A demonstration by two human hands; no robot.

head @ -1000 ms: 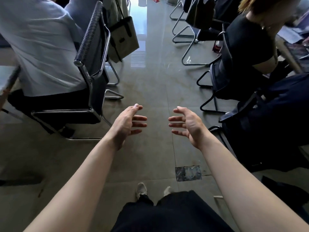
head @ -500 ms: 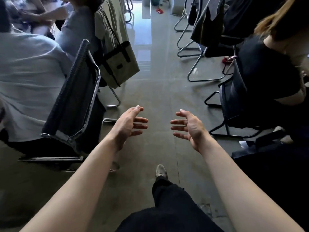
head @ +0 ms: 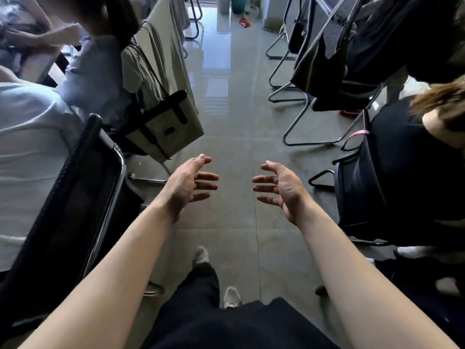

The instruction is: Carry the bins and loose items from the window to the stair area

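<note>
My left hand (head: pixel 187 183) and my right hand (head: pixel 281 187) are stretched out in front of me over the tiled aisle floor (head: pixel 234 127), palms facing each other, fingers apart, holding nothing. At the far end of the aisle, in bright light, stand a pale bin (head: pixel 222 3) and a green container (head: pixel 239 3), with a small red item (head: pixel 244 22) on the floor near them. They are small and partly cut off by the top edge. My dark trouser legs and light shoes show below.
Seated people and black chairs (head: pixel 83 177) line the left side; a beige bag (head: pixel 166 132) hangs into the aisle. On the right are cantilever chairs (head: pixel 299 114), a dark hanging bag (head: pixel 319 64) and a seated person in black (head: pixel 407 172).
I have walked forward along the aisle: chairs and people slid back past me, and the far bright end with the containers came into view. My hands kept the same open pose.
</note>
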